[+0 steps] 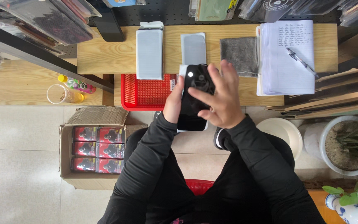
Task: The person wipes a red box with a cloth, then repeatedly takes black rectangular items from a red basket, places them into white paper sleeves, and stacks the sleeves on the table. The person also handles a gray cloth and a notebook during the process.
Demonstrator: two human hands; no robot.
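Two hands on one black phone (pixel 193 99) here, held up in the air just in front of the wooden worktop (pixel 104 54), over the person's lap. The left hand (pixel 174 103) is wrapped around the phone's left edge, gripping it from the side, and the right hand (pixel 220 99) lies over the front of it with fingers spread, fingertips pressing on the upper part, so that one's open and flat rather than clenched. There's a bit of white showing behind the phone's edges, can't tell what it is. Right behind the phone sits a red mesh tray (pixel 146 92) on the lower step of the worktop. Further back on the worktop: a tall pale packet (pixel 149 52), a smaller grey-white sheet (pixel 193 47) beside it, a folded grey cloth (pixel 240 56), and an open notebook (pixel 286 58) with a pen (pixel 301 61) lying on it. Off to the left there's a clear plastic cup (pixel 63 94) next to a small colourful bottle (pixel 77 85). On the floor by the person's left knee is an open cardboard box (pixel 94 145) full of red and black packs, and to the right a white bowl (pixel 282 132) and a potted plant (pixel 349 143)
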